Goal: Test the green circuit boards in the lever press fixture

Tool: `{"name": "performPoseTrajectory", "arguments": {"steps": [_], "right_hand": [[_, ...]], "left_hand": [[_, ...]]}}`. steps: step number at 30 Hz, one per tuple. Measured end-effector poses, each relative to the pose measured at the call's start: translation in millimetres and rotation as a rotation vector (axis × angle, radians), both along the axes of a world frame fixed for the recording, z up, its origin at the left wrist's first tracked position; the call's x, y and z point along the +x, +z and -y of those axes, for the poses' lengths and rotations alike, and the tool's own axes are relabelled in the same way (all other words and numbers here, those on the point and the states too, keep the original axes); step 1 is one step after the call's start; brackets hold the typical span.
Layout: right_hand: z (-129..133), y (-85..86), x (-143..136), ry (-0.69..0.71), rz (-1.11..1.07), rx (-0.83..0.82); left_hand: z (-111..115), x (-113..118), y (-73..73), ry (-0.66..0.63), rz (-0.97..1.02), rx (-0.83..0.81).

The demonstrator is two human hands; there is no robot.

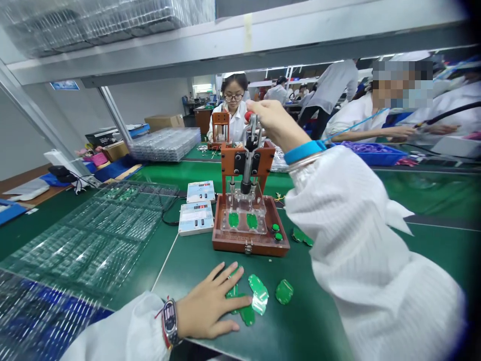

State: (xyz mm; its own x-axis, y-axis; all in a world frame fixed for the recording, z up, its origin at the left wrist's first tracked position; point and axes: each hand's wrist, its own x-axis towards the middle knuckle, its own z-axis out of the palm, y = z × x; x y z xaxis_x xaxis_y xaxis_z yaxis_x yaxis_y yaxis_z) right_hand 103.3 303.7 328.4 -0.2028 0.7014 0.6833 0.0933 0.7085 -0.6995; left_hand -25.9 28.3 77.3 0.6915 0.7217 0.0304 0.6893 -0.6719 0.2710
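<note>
My right hand (277, 120) is closed round the red-knobbed lever (248, 116) of a toggle-clamp test fixture (250, 240). This fixture has an orange-brown frame, a wooden base and two green push buttons (277, 231). Two green circuit boards (251, 220) sit side by side on its clear plate. Spread over several loose green circuit boards (247, 315) on the table, my left hand (208, 306) has its fingers apart and partly hides them. More boards (258, 291) lie just right of its fingertips, and one board (284, 292) lies a little farther off.
Two small display boxes (196, 217) stand left of the fixture. Clear plastic trays (93, 235) cover the left of the green table. Behind the fixture, a person (236, 120) sits at a similar press. A shelf beam (240, 47) crosses overhead. A blue bin (376, 157) stands at the right.
</note>
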Motion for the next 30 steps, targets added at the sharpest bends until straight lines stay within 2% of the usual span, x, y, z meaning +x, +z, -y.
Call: {"name": "performPoseTrajectory", "arguments": {"steps": [2, 4, 5, 7, 9, 10, 12, 14, 16, 20, 25, 30], "right_hand": [[-1.0, -25.0, 24.5, -0.145, 0.066, 0.057], [14.9, -63.3, 54.2, -0.301, 0.161, 0.181], [27.3, -86.0, 67.5, -0.325, 0.233, 0.217], [55.6, -133.3, 85.8, -0.278, 0.418, 0.187], [80.8, -174.6, 91.7, -0.129, 0.588, 0.161], [90.1, -190.3, 90.8, -0.063, 0.645, 0.162], [100.3, -209.5, 85.4, 0.048, 0.723, 0.157], [100.7, -214.7, 80.0, 0.124, 0.761, 0.145], [96.2, -213.1, 78.1, 0.16, 0.773, 0.155], [92.0, -213.0, 77.3, 0.13, 0.76, 0.209], [105.2, -215.6, 56.3, 0.114, 0.749, 0.273], [113.7, -202.1, 39.1, 0.195, 0.836, 0.225]], "left_hand": [[0.6, 0.2, -1.6, 0.008, -0.005, -0.002], [1.8, 1.6, -3.6, 0.026, -0.003, -0.001], [2.6, 3.0, -4.7, 0.043, 0.0, 0.0], [4.9, 7.7, -7.2, 0.097, 0.012, -0.005], [7.5, 14.2, -10.2, 0.156, 0.023, -0.02], [8.9, 17.7, -11.7, 0.184, 0.029, -0.025], [11.3, 23.6, -14.2, 0.233, 0.047, -0.026], [13.4, 26.0, -15.3, 0.279, 0.077, -0.026], [15.9, 23.9, -14.9, 0.345, 0.12, -0.031], [24.0, 11.5, -11.8, 0.49, 0.16, -0.028], [39.0, 6.1, -8.2, 0.445, 0.065, -0.013], [42.8, 2.4, -1.8, 0.469, 0.1, -0.053]]}}
